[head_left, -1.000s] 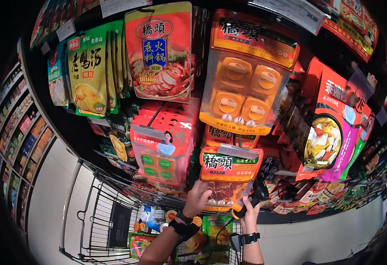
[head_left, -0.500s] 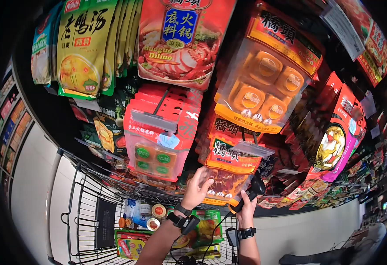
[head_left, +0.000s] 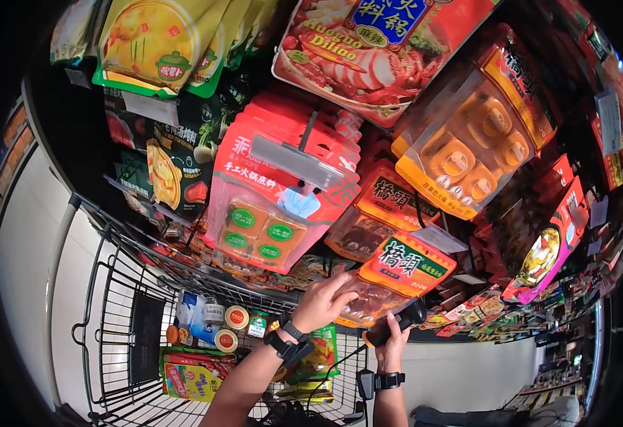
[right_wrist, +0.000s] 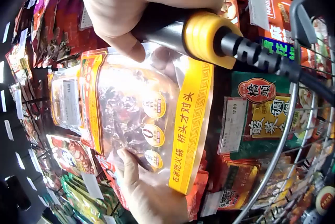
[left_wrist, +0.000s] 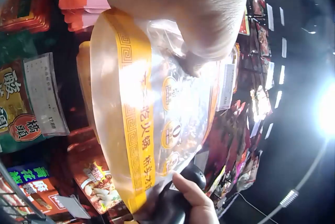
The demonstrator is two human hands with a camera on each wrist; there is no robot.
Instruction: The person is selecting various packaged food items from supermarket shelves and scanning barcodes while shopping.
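In the head view, an orange-and-red packet (head_left: 390,279) with a clear window is tilted before the shelf. My left hand (head_left: 323,302) grips its left side, thumb over the front, also seen in the left wrist view (left_wrist: 180,12). At its lower right corner, my right hand (head_left: 391,344) grips a black device (head_left: 405,319) with a yellow collar (right_wrist: 208,36) and a cable. The right thumb and device overlap the packet's edge in the right wrist view, where the packet's window (right_wrist: 136,98) faces the camera.
A wire shopping cart (head_left: 105,313) holding jars (head_left: 237,317) and packets stands below, at left. Hanging red packets (head_left: 276,192), a large red bag (head_left: 375,57) and an orange four-piece pack (head_left: 478,135) surround the hands. A cable (head_left: 336,366) runs down from the device.
The shelf and cart have shifted in the head view, with the hanging packs looking larger and more tilted. The held packet has tilted too; both hands keep their grips.
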